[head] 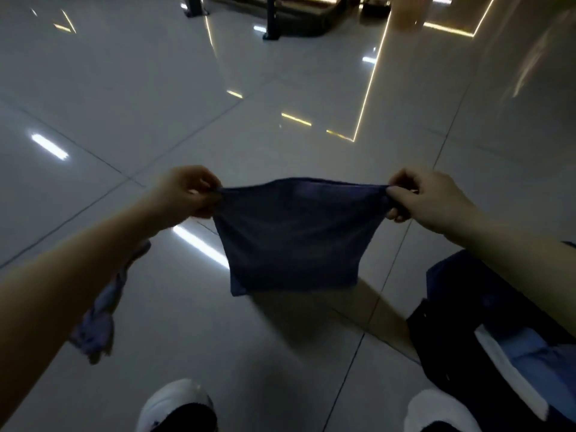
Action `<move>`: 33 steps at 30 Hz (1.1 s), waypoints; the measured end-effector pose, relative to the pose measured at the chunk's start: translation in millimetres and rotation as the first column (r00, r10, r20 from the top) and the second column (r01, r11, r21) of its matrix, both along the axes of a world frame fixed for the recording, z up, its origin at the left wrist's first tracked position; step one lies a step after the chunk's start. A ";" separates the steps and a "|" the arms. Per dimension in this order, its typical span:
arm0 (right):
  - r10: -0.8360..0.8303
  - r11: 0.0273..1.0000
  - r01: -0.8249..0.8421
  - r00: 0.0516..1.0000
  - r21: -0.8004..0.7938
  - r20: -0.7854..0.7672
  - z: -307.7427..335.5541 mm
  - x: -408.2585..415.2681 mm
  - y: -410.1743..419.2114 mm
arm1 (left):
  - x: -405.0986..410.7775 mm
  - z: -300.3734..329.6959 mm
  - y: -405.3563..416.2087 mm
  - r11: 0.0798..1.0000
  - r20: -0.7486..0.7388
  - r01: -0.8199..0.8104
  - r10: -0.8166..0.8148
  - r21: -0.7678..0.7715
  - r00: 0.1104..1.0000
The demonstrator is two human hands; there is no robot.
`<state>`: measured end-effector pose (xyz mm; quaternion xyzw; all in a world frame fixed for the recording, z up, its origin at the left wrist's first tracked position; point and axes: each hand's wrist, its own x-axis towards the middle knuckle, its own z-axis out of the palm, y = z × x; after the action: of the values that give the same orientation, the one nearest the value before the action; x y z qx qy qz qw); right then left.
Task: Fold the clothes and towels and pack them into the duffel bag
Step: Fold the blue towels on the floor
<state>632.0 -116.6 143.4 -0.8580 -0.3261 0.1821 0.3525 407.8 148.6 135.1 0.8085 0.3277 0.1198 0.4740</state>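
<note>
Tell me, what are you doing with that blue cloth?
A person is standing and holding a dark blue cloth up by its top corners, left hand pinching one, right hand the other. The open duffel bag sits on the floor at the right with light clothes already inside. A lilac cloth lies at the left.

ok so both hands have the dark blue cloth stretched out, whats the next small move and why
Probably bring the left hand across to the right hand, folding the dark blue cloth in half. Each hand pinches a top corner and the cloth hangs flat in the air, but it looks too wide to pack neatly. The open duffel bag sits lower right, with folded items inside.
</note>
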 end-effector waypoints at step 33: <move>-0.089 0.991 0.093 0.995 0.098 -0.047 185.4 -119.0 -133.7 | -135.2 171.0 -127.0 0.838 0.086 -0.169 0.146 0.518 0.986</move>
<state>513.1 -250.3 328.8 -0.8492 -0.2878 0.1673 0.4098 272.5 21.6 306.1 0.8743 0.3378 0.2603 0.2316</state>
